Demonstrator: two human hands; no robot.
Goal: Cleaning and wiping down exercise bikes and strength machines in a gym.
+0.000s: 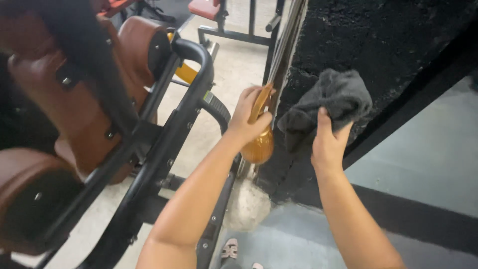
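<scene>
Head view, looking down past two bare forearms that rise from the bottom edge to the middle of the frame. Left hand (250,115) is wrapped shut around an amber spray bottle (259,144), fingers on its neck and trigger, the round belly hanging below the fist at frame centre. Right hand (327,144) pinches a dark grey cloth (328,102) between thumb and fingers and presses it against a rough black wall (393,45) in the upper right.

Bottle looks like light, hard, smooth plastic, likely slippery if wet; the narrow neck is the natural hold. Cloth is soft, limp and light, and can be gripped anywhere in a bunch.

Left half of the frame holds a black gym frame (169,144) with brown pads (84,109), on a pale floor (234,65). A thin metal strip (286,40) runs up the wall's edge.

Bottle nozzle is hidden behind the fingers, and its fill level cannot be made out. A dark blurred shape, perhaps hair, crosses the upper left. Sandalled toes are cut off at the bottom edge.
</scene>
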